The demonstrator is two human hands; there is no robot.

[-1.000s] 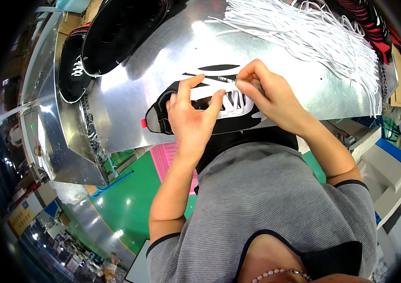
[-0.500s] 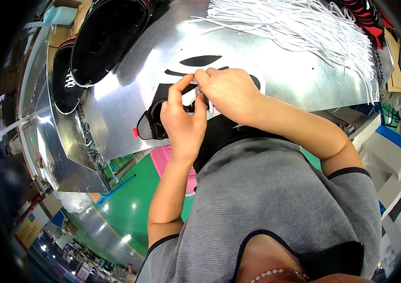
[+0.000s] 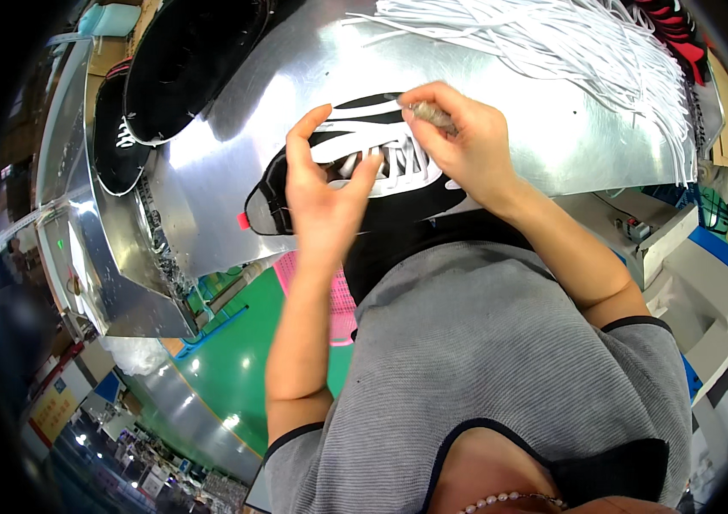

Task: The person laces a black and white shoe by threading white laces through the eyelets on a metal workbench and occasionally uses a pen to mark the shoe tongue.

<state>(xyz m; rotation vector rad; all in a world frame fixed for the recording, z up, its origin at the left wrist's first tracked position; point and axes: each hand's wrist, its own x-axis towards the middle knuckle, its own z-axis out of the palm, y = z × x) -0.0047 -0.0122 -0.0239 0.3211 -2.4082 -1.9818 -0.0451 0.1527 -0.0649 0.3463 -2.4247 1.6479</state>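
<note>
Shiny metal tabletop (image 3: 552,128) fills the upper middle, glare spots on it; bright green floor (image 3: 218,377) below its near edge.

Work piece: black shoe upper with white trim (image 3: 415,205), lying on the tabletop at the near edge, right in front of the person. Heel end left, toe end right, small red fabric tab (image 3: 243,221) at the heel. Flat white lace (image 3: 407,158) crosses the opening in rows toward the toe end.

Left hand (image 3: 325,193): over the heel-side half. Grip wide, thumb and forefinger spread, thumb tip over the opening, forefinger toward the far side. Thumb blurred; can't tell if the tips press on anything.

Right hand (image 3: 465,141): over the far side of the upper, toward the toe. Grip narrow, pinched around a small greyish-beige object (image 3: 434,115). Blurred, can't tell what it is.

Around: big loose bundle of white laces (image 3: 544,43) at far right of the tabletop, well apart from the upper. Far left: large black shoe-shaped piece (image 3: 188,68), plus a smaller black upper with white lacing (image 3: 116,154) just beside it. Stack of black-and-red pieces (image 3: 677,38) in the top right corner. Pink perforated plastic basket (image 3: 343,313) sits below the near edge.
</note>
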